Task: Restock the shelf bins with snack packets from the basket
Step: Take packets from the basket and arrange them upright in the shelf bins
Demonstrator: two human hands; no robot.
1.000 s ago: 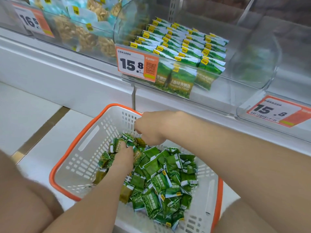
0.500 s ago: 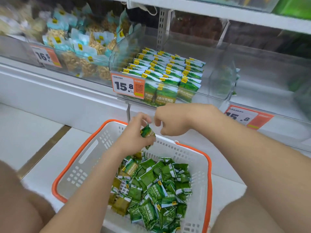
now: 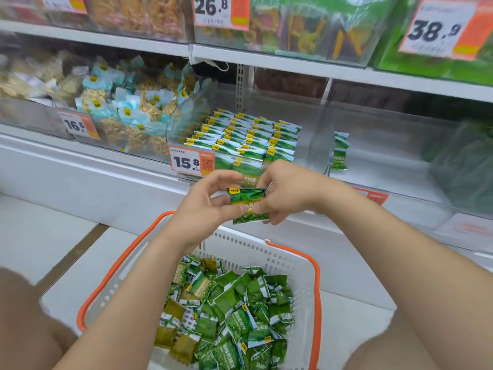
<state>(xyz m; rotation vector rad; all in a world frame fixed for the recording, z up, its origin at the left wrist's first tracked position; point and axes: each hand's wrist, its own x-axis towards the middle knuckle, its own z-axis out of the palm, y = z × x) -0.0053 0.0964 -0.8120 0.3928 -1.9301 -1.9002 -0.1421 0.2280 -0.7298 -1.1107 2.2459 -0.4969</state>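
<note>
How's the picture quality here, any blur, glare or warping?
Head view: soft, even store light, no hard shadows; the green packet is fairly sharp; the far-right bin smears into blur; faint glare on the clear bin wall; wide-angle warping bows the shelf edge.

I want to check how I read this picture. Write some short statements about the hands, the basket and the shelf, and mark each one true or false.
1. The left hand and the right hand hold one green packet between them. True.
2. The basket is empty. False: many green packets lie in it.
3. The price tag on the bin of green packets reads 15.8. True.
4. The basket has a blue rim. False: the rim is orange.
</note>
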